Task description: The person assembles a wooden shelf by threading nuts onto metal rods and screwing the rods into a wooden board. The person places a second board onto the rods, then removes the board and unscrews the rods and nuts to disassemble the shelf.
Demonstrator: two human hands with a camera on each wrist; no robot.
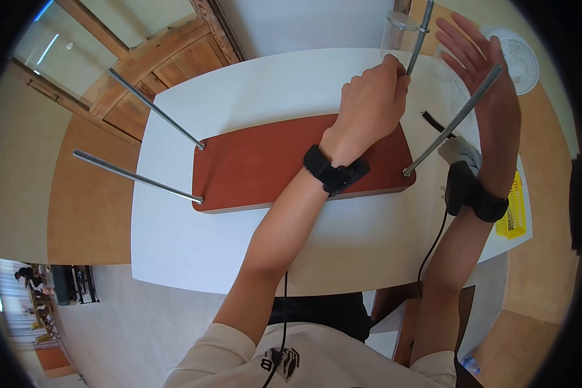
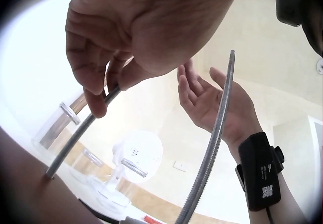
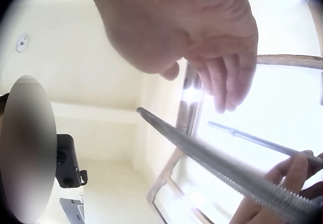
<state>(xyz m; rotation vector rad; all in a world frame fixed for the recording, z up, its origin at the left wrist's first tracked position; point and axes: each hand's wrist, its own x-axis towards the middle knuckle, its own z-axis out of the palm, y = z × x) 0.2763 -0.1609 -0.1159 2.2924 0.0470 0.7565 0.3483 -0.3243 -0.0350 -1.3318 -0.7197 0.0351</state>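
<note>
A reddish-brown board (image 1: 258, 161) with rounded corners lies flat on the white table, with several threaded metal rods standing up from its corners. My left hand (image 1: 372, 103) reaches across the board and pinches the far right rod (image 1: 420, 39) between thumb and fingers. A small nut (image 1: 424, 29) sits on that rod, above the fingers. My right hand (image 1: 482, 68) is raised beyond the near right rod (image 1: 456, 123), fingers extended and holding nothing. In the left wrist view, the pinched rod (image 2: 75, 141) runs down from the fingertips.
A clear jar (image 1: 399, 39) stands at the table's far edge, near a white fan (image 1: 514, 61). On the right are a yellow basket (image 1: 516, 204), a grey cloth-like item (image 1: 459, 152) and a short black strip (image 1: 436, 123). Two more rods (image 1: 155, 110) rise on the left.
</note>
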